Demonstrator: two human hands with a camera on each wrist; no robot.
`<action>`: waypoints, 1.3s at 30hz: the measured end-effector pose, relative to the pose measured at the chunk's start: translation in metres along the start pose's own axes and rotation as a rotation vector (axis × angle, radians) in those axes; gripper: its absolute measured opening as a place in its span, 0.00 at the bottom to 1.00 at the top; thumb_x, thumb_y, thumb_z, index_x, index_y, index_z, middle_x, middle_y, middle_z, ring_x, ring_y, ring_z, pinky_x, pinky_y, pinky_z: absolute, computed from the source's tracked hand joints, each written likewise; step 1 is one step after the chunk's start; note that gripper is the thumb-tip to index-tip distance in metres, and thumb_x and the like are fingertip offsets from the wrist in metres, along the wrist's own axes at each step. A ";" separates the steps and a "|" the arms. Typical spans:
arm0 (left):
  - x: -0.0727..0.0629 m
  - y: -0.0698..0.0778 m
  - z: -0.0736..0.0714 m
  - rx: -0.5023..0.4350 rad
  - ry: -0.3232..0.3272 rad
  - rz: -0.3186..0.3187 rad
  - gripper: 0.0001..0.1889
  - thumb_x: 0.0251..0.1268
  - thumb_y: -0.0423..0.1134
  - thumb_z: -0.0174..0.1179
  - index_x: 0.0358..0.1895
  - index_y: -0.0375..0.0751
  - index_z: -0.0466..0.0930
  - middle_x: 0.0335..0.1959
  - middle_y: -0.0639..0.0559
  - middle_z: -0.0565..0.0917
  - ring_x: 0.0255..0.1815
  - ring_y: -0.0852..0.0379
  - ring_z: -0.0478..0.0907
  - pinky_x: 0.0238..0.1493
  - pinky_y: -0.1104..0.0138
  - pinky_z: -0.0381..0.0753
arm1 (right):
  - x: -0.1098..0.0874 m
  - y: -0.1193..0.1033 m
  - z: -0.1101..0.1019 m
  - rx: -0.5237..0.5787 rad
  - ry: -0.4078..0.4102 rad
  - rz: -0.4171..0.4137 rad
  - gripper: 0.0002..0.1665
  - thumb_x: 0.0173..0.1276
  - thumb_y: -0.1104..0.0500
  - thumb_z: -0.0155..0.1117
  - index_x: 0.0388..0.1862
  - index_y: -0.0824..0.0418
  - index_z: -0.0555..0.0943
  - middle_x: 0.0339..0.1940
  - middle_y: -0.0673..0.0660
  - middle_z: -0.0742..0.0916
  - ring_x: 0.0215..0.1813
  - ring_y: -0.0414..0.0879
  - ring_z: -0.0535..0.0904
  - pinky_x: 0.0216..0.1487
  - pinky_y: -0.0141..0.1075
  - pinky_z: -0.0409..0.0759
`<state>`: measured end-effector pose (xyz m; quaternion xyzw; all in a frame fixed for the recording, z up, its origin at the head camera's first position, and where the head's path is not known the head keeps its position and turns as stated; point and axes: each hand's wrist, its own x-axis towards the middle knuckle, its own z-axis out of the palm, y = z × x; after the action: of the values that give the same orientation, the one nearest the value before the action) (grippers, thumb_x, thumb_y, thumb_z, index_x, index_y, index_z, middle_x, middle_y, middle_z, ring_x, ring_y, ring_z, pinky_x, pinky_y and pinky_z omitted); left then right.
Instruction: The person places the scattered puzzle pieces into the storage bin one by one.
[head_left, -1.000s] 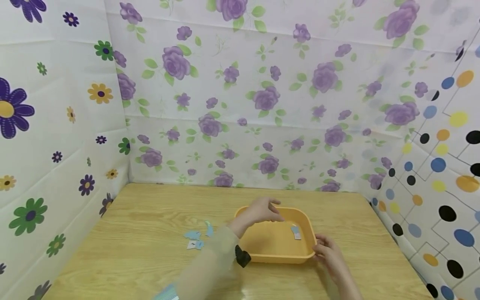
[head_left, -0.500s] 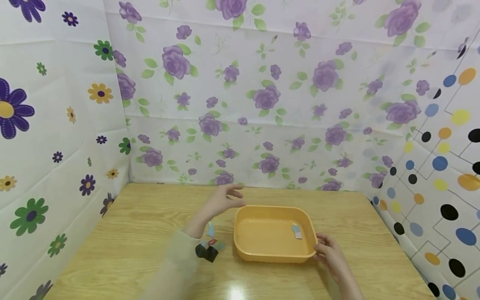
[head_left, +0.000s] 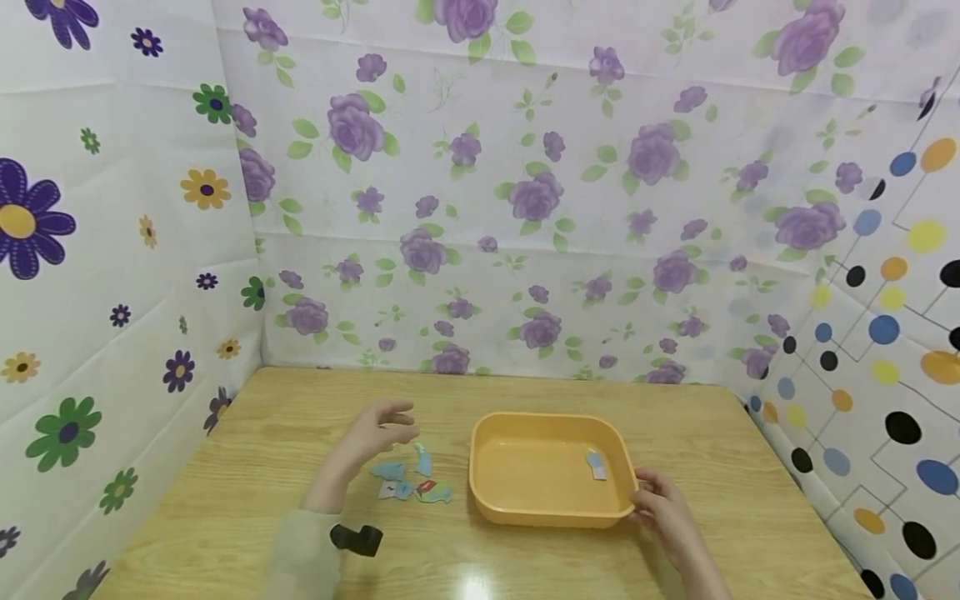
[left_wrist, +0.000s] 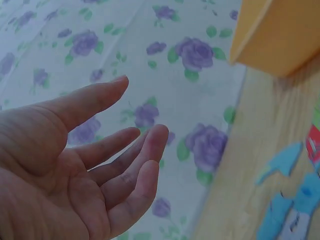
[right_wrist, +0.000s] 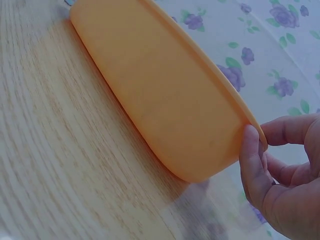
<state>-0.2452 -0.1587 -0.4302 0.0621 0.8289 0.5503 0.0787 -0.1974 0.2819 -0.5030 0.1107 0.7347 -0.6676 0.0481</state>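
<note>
My left hand (head_left: 372, 435) hovers over the table just left of several small flat printed pieces, its fingers loosely spread and holding nothing; the left wrist view shows the bare palm (left_wrist: 75, 185). Among those irregular pieces are a curved light blue one (head_left: 425, 462), another blue one (head_left: 388, 472) and a green-and-red one (head_left: 435, 492). With thumb and fingers my right hand (head_left: 667, 512) pinches the rim of a shallow yellow-orange tray (head_left: 532, 475) at its near right corner. One blue-and-white piece (head_left: 596, 465) lies inside the tray, towards its right end.
The wood-grain table (head_left: 247, 500) extends around the tray. Behind it hangs a white cloth (head_left: 480, 325) with purple flowers. Patterned cloths also close off the left and right sides. A black strap with a small block (head_left: 357, 540) is on my left wrist.
My left hand has moved left, away from above the tray, past the loose pieces. My right hand has stayed on the tray rim, and the tray has hardly moved.
</note>
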 end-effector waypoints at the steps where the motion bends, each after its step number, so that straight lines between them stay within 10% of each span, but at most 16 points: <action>1: -0.002 -0.004 -0.001 -0.001 0.011 -0.017 0.30 0.67 0.40 0.62 0.68 0.32 0.67 0.60 0.32 0.77 0.53 0.44 0.79 0.54 0.48 0.79 | 0.000 0.000 0.000 0.001 -0.001 0.000 0.32 0.67 0.70 0.52 0.69 0.75 0.59 0.43 0.55 0.74 0.38 0.40 0.76 0.36 0.27 0.82; 22: -0.004 -0.076 0.002 0.121 0.089 -0.135 0.25 0.58 0.27 0.63 0.60 0.25 0.73 0.54 0.30 0.78 0.54 0.37 0.76 0.53 0.50 0.80 | 0.003 0.005 -0.002 -0.013 -0.001 0.003 0.33 0.69 0.69 0.53 0.71 0.75 0.58 0.43 0.55 0.74 0.38 0.40 0.76 0.37 0.28 0.82; 39: -0.002 -0.085 0.011 0.380 0.134 -0.066 0.14 0.57 0.24 0.63 0.49 0.31 0.83 0.50 0.34 0.83 0.56 0.33 0.76 0.59 0.43 0.74 | 0.002 0.006 -0.002 0.015 -0.005 0.017 0.33 0.70 0.68 0.52 0.71 0.73 0.57 0.45 0.55 0.76 0.38 0.40 0.76 0.36 0.27 0.82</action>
<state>-0.2424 -0.1818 -0.5132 0.0119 0.9228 0.3840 0.0281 -0.1981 0.2846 -0.5093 0.1157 0.7284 -0.6731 0.0546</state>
